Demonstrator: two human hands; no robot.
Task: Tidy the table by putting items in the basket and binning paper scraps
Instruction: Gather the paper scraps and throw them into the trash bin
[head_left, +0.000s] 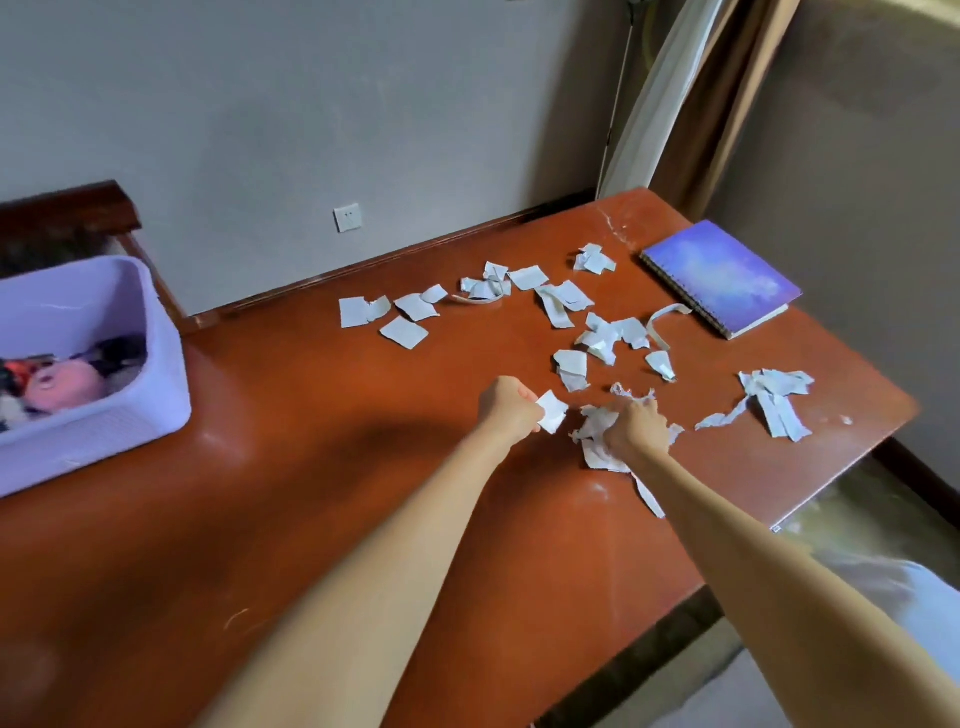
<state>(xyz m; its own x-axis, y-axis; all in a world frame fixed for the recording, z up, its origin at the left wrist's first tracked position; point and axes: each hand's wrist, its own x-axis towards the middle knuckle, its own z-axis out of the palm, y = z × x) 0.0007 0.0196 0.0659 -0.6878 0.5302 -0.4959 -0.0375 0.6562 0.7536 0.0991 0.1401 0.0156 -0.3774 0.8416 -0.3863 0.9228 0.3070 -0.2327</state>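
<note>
Several torn white paper scraps (563, 306) lie scattered over the far half of the red-brown table (322, 467). My left hand (506, 408) pinches one small white scrap (551, 411) just above the tabletop. My right hand (634, 428) is curled around a crumpled bunch of scraps (592, 431), with strips trailing under the wrist. Another pile of strips (776, 400) lies near the right edge. A lilac plastic basket (156, 332) stands at the table's left end with a pink toy (62, 387) and other items inside. No bin is in view.
A purple spiral notebook (719, 275) lies at the table's far right corner. The table meets a grey wall with a socket (347, 217) at the back. A curtain (691, 98) hangs past the far corner. The right edge drops to the floor.
</note>
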